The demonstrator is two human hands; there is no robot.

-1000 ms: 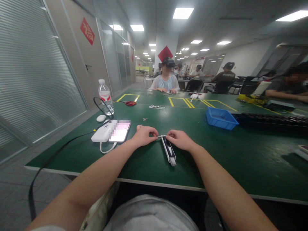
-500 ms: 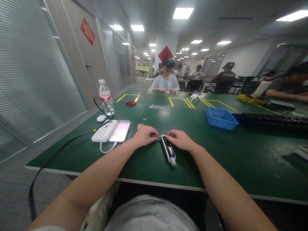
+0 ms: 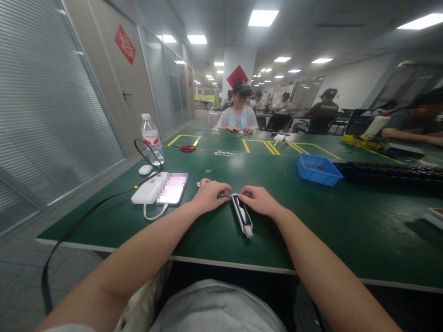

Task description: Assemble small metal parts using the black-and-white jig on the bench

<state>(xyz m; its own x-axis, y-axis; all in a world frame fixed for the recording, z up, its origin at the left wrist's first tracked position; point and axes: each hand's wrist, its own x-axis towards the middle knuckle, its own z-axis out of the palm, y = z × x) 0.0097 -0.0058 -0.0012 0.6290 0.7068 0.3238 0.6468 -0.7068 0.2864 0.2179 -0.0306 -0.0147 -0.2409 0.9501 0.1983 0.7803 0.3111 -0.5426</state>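
Observation:
A slim white-and-black device (image 3: 243,213) lies on the green table, with a pale, plug-like piece at its near end. My right hand (image 3: 259,200) grips its far end between thumb and fingers. On the other side, my left hand (image 3: 211,197) has thumb and forefinger curled about a small metal piece (image 3: 224,195) at the device's far left corner. The exact shape of that piece is too small to tell. A small whitish thing (image 3: 198,184) shows partly behind my left hand.
At left are a phone (image 3: 175,190), a white power bank (image 3: 147,190), a mouse-like white object (image 3: 145,169) and a water bottle (image 3: 151,143). Beyond lie small metal rings (image 3: 208,171) and red-handled scissors (image 3: 187,148). A blue bin (image 3: 318,171) stands right. A person sits opposite.
My left thumb and forefinger have parted slightly around the small metal piece, showing more of it. The whitish thing behind my left hand has come into sight. My right hand and the device stay put.

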